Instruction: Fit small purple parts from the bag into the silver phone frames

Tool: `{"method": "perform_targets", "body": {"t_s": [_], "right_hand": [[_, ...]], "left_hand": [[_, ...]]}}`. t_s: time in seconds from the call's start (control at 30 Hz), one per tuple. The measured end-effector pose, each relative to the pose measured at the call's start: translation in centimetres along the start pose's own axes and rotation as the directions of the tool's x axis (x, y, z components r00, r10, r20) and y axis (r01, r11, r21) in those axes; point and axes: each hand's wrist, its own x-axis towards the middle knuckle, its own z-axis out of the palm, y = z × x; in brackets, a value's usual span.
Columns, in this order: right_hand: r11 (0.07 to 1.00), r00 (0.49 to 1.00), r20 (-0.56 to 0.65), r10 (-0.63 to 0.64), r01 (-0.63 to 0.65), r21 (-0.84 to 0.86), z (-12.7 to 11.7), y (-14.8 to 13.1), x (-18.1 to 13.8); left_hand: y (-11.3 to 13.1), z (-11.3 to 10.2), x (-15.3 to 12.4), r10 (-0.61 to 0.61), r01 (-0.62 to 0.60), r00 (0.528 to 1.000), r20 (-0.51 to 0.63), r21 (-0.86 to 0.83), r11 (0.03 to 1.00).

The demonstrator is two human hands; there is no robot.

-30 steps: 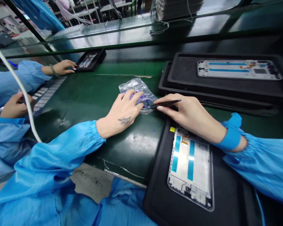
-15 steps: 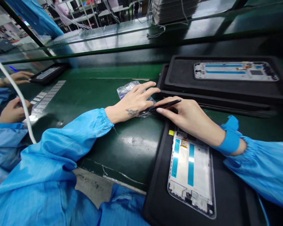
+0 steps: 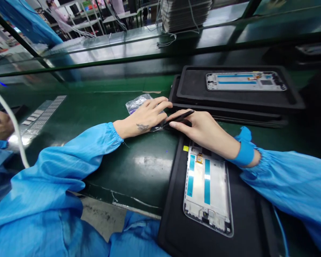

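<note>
My left hand [image 3: 146, 116] lies over a crumpled clear plastic bag [image 3: 137, 102] with purple showing inside, its fingers stretched and apart. Close beside it, my right hand [image 3: 200, 126] grips slim black tweezers [image 3: 183, 116] like a pen, tips pointing left to the bag by my left thumb. What the tips touch is hidden. Below my right wrist, a silver phone frame [image 3: 212, 185] with blue strips and a small orange flex part lies on a black tray [image 3: 173, 214]. A yellow tab [image 3: 186, 148] sits at its upper left corner.
Behind my right hand, stacked black trays [image 3: 192, 87] carry another phone frame [image 3: 246, 81]. Sheets of small pale pieces [image 3: 44, 116] lie at left, near a co-worker's hand [image 3: 0, 125]. A white cable [image 3: 13, 121] hangs there; a blue cord [image 3: 280, 228] runs at lower right.
The view has turned a little right, so everything sits further left. Both my hands keep nearly the same pose by the bag. The co-worker's tray has moved from its place at the back left.
</note>
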Motion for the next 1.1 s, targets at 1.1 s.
{"method": "perform_targets", "body": {"t_s": [1.1], "right_hand": [[0.925, 0.871, -0.332, 0.363, -0.293, 0.241, -5.2, -3.2, -7.2]], "left_hand": [[8.1, -1.2, 1.2, -0.438, 0.163, 0.782, 0.444, -0.823, -0.544]]}}
